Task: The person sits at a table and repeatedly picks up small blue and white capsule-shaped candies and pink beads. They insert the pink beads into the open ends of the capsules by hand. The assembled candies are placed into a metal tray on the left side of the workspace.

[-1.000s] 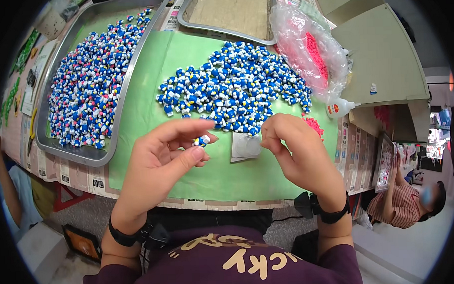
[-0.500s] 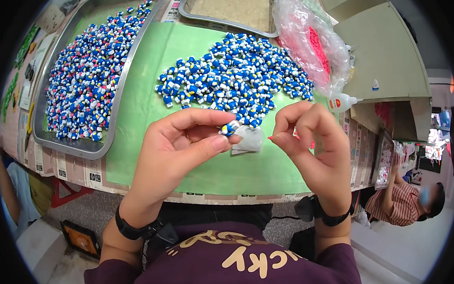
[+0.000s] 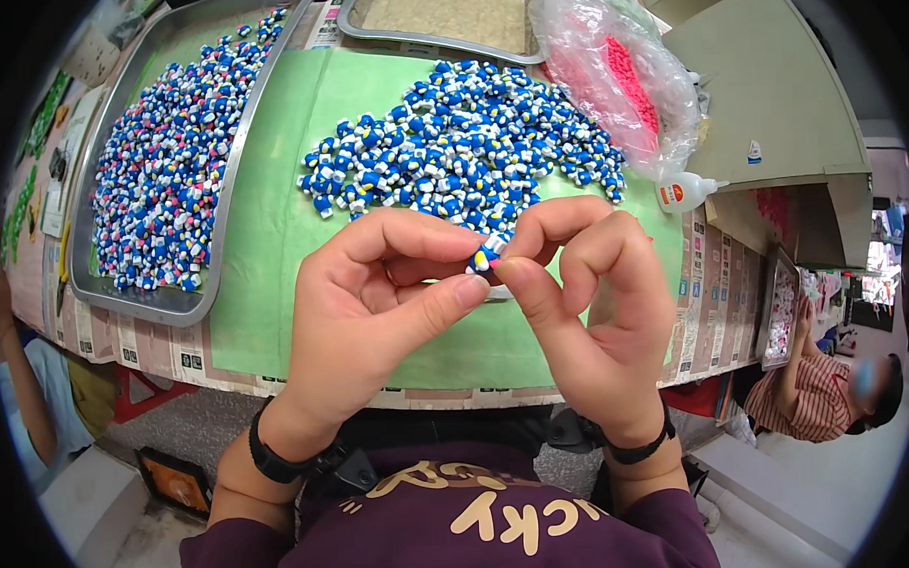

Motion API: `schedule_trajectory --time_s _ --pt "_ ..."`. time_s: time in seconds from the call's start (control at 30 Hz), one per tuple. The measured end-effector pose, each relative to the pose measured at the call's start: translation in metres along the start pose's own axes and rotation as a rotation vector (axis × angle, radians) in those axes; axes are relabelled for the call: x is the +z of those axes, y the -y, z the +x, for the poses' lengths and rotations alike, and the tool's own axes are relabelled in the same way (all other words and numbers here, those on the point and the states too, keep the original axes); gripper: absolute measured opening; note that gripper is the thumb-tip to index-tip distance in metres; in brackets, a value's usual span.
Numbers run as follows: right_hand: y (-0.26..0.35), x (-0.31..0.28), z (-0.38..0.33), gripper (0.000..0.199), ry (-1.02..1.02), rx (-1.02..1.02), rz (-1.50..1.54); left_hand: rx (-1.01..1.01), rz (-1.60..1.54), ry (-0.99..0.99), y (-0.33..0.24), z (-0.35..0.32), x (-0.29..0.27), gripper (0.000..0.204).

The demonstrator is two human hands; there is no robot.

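Note:
Above the green sheet (image 3: 276,320), my left hand (image 3: 375,307) pinches a tiny blue, white and yellow figurine (image 3: 484,257) between thumb and forefinger. My right hand (image 3: 606,309) is closed in a pinch against the figurine's side, with a tiny pink piece (image 3: 494,265) at its fingertips. The fingers hide part of both. Beneath them, a pale dish-like thing (image 3: 500,293) is almost wholly covered. Just beyond my hands spreads a heap of similar blue and white figurines (image 3: 470,153).
At left stands a metal tray (image 3: 234,207) of figurines, many with pink bits. A second metal tray (image 3: 436,46) lies at the back. Back right are a clear bag (image 3: 577,69) of pink pieces (image 3: 630,88) and a white squeeze bottle (image 3: 680,193). A masked person (image 3: 809,397) sits at right.
My right hand has moved left, bringing the pink piece against the figurine. The figurine has shifted slightly right and turned in my left hand. The pale dish is now mostly hidden.

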State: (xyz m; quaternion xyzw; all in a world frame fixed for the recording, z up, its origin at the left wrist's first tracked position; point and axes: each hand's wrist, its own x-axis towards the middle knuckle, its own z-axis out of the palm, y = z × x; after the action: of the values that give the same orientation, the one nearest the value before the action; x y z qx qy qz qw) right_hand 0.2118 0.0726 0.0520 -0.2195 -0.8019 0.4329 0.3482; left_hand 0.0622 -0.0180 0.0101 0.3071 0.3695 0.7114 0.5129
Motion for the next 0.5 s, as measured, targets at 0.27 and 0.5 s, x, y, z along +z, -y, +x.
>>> schedule_trajectory --time_s 0.27,0.5 --pt "-0.003 0.004 -0.007 0.03 -0.044 0.088 0.109 0.26 0.446 0.064 -0.003 0.0 -0.001 0.026" --pt "-0.018 -0.06 -0.017 0.029 -0.166 0.165 0.138 0.338 0.597 -0.037 -0.027 -0.005 -0.026 0.019"
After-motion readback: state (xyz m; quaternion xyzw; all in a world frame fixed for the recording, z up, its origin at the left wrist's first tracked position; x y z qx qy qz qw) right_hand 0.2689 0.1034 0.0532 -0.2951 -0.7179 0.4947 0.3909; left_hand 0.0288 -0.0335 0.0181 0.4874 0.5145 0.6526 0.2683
